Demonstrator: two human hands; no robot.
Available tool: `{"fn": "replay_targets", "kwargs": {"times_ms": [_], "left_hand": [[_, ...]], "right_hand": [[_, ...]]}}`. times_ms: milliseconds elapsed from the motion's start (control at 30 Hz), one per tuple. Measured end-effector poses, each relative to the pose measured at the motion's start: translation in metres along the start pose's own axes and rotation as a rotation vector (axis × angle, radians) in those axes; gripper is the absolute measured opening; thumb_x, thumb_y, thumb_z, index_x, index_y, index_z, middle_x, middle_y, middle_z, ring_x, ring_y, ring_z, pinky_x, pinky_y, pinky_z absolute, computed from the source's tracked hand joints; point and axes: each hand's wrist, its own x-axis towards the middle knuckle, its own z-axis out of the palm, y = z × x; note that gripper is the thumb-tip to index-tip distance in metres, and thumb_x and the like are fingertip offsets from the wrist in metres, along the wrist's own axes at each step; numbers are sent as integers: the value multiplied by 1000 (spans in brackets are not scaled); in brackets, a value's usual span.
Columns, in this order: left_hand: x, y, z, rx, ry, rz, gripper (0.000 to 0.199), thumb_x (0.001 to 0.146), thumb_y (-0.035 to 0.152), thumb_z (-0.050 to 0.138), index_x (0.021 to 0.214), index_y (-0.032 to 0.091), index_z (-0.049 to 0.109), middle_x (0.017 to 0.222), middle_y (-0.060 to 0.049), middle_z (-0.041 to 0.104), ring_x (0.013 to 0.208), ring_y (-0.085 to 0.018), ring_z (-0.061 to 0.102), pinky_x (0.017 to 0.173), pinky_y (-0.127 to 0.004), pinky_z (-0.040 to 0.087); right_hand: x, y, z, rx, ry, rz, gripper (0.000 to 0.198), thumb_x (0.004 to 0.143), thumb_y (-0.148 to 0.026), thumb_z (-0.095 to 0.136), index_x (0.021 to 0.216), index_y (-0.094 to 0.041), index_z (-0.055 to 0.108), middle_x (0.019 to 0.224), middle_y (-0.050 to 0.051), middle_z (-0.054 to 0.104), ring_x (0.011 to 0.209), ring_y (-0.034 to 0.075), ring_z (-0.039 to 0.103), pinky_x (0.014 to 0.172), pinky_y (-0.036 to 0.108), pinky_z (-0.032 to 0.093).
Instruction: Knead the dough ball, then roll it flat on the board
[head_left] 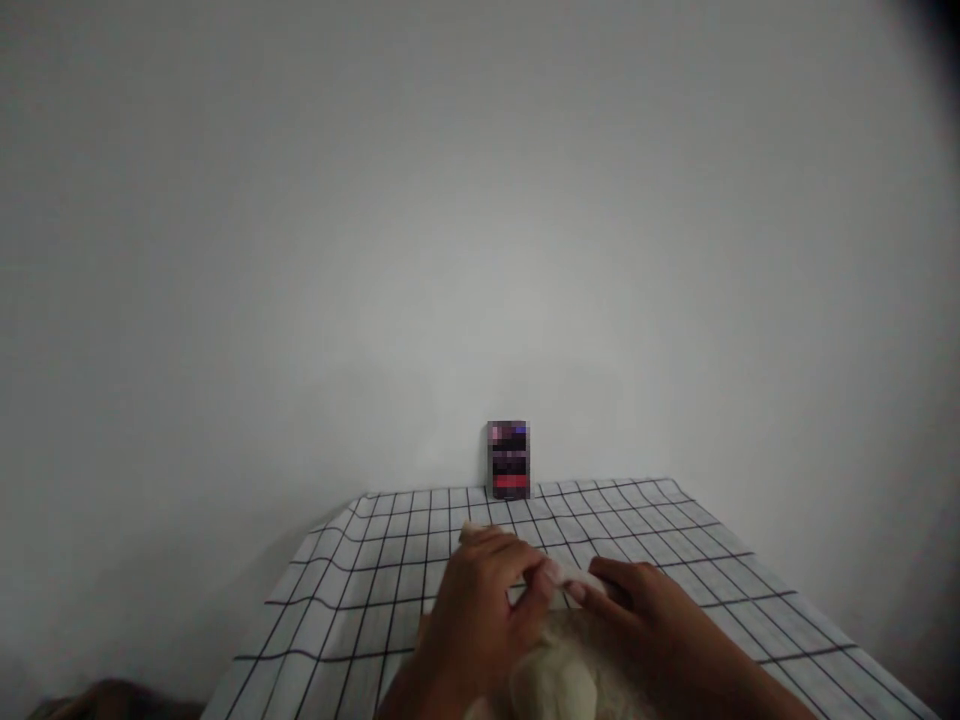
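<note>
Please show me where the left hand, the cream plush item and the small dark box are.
left hand [472, 610], head view, on its back.
cream plush item [551, 685], head view, on its rounded front.
small dark box [508, 460], head view, on its face.

The standing card [508, 460] behind the checked cloth [360, 580] is pixelated; the pale lump [551, 680] is cut off below.

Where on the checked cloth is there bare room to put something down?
The checked cloth lies bare left of the left hand, and bare again right of the right hand toward the far corner. A strip is free between the hands and the small dark box at the wall. It is crowded at the near middle, around the pale soft lump.
</note>
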Motion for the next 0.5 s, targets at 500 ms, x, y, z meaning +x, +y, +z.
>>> {"fn": "replay_targets", "kwargs": {"times_ms": [500], "left_hand": [[-19, -27, -13, 137, -87, -332, 34, 106, 31, 47, 80, 22, 67, 81, 0, 71, 77, -18, 66, 71, -29, 42]], "right_hand": [[-6, -8, -8, -55, -74, 13, 54, 96, -70, 55, 67, -24, 58, 63, 0, 63, 61, 17, 54, 58, 33, 25]]}}
